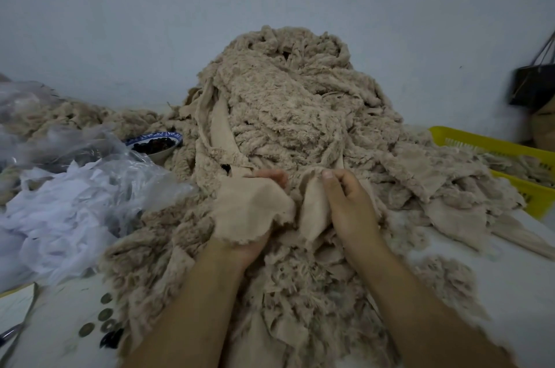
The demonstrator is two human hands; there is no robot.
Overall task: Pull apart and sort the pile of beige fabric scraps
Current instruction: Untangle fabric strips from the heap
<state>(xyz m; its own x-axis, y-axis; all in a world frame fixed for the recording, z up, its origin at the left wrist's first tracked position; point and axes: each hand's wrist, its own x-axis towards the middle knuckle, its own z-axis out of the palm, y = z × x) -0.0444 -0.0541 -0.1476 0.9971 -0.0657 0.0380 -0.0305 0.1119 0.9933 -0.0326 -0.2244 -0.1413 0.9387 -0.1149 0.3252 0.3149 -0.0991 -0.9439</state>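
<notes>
A tall pile of fluffy beige fabric scraps (294, 103) rises in front of me against the wall and spreads over the table toward me. At the foot of the pile, my left hand (255, 241) lies mostly under a flat beige scrap (249, 208) and grips it, only fingertips and the palm's heel showing. My right hand (345, 202) pinches a narrow beige strip (312, 211) between thumb and curled fingers, just right of the left hand. Both scraps hang from the same spot between the hands.
Crumpled clear plastic bags (69, 175) with white material lie at the left. A blue-rimmed bowl (156, 144) of dark items sits behind them. Yellow baskets (510, 151) stand at the right, a dark bag (531, 85) hangs on the wall. Coins (99, 322) lie at the front left.
</notes>
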